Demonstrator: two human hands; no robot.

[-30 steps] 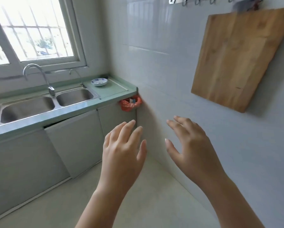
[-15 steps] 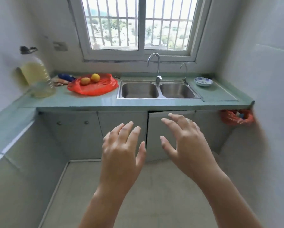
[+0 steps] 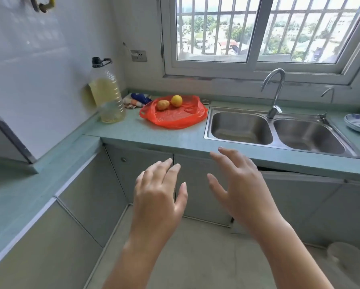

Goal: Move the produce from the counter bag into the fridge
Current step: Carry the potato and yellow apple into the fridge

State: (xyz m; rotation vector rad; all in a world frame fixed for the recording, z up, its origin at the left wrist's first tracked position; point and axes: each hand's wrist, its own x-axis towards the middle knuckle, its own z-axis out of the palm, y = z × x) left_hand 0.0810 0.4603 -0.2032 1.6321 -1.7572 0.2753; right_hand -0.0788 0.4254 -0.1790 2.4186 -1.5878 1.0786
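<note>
Approach step by my read, nothing picked up yet. Left hand [image 3: 158, 197] and right hand [image 3: 239, 184] hang at lower centre, both empty, fingers [image 3: 170, 174] spread apart, short of the surface [image 3: 133, 132] edge. The red plastic bag [image 3: 175, 118] lies flat above centre-left, with the potato [image 3: 162, 104] and yellow citrus [image 3: 176, 100] side by side on it. Next move: reach over the edge and grasp one in each hand. Oil bottle [image 3: 107, 94] is left of the bag, double sink [image 3: 275, 130] right, barred window [image 3: 258, 30] above. I can't make out a fridge.

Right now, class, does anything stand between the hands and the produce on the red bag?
Nothing visible does. The left hand and right hand hover open before the counter; the potato and yellow fruit lie uncovered on the red bag.
</note>
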